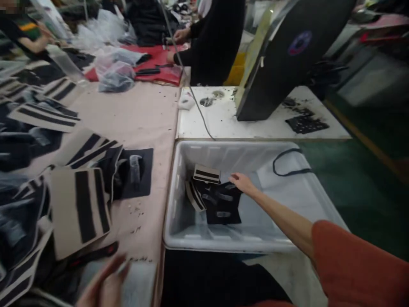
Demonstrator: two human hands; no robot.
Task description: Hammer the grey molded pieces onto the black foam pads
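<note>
The dark pieces [231, 207] lie in the white bin [238, 244], toward its nine o'clock side, with small clear-looking strips on them. A small striped piece [206, 174] sits at their eleven o'clock and a curved striped piece [194, 197] at nine. The right hand [242, 182] is just beside the dark pieces, at their one to two o'clock; its fingers are released and loosely bent. Whether they touch the pieces is unclear. A black loop [275, 164] hangs at the bin's two o'clock corner.

At the bin's nine o'clock is a worktop [143, 115] with a pinkish cover. On it lie a large striped panel [76, 209], a dark panel [145, 175] with a clear-wrapped part, and more heaped striped and dark pieces toward the picture's left edge. The left hand [107, 281] is at about eight o'clock from the bin, near a pale, flat item [142, 277]; blur hides whether its fingers are clenched or grasping anything.

Past the bin's twelve o'clock is a white surface [223, 125] bearing a tall black machine-like body [287, 55]. At eleven o'clock, a person in black [217, 42] has both hands over a red sheet [169, 74].
</note>
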